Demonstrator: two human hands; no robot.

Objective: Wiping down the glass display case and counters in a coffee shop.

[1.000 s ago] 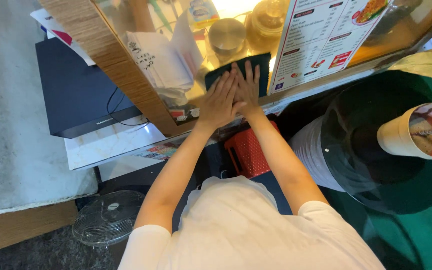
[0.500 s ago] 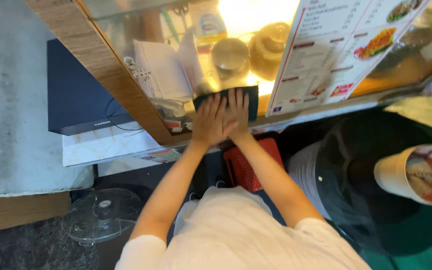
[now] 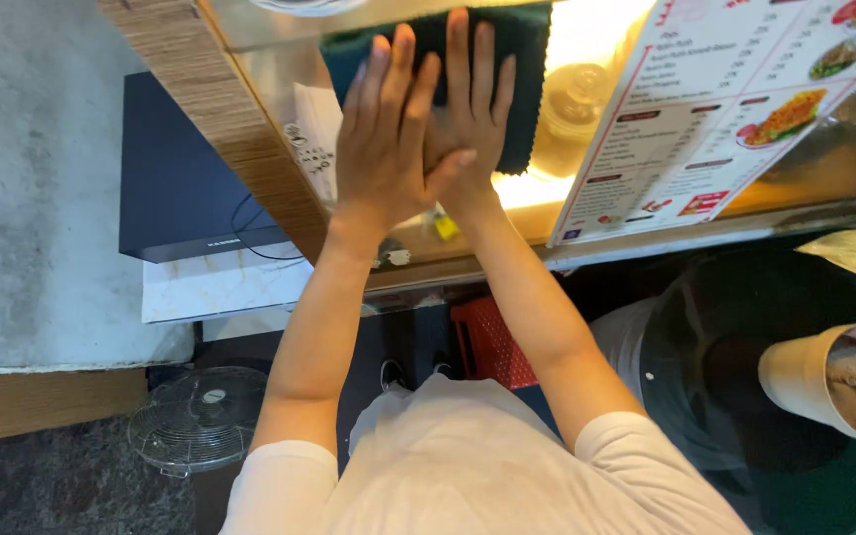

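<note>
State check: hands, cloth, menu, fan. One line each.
Left hand: flat, fingers spread, pressed on the cloth, overlapping the right hand.
Right hand: flat on the cloth, partly under the left.
Dark green cloth: spread flat against the glass.
Laminated menu card: leaning, tilted.
Small wire-guard fan: blades not discernible.

I'm seeing bare forearms, both hands [image 3: 418, 129] bare too, no rings or watch showing; I'm wearing a white short-sleeved tee, sleeves ending above elbows.

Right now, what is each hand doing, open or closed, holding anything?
Left hand: open, flat, pressing on the dark green cloth, overlapping the right.
Right hand: open, flat on the same cloth, nothing gripped.
</note>
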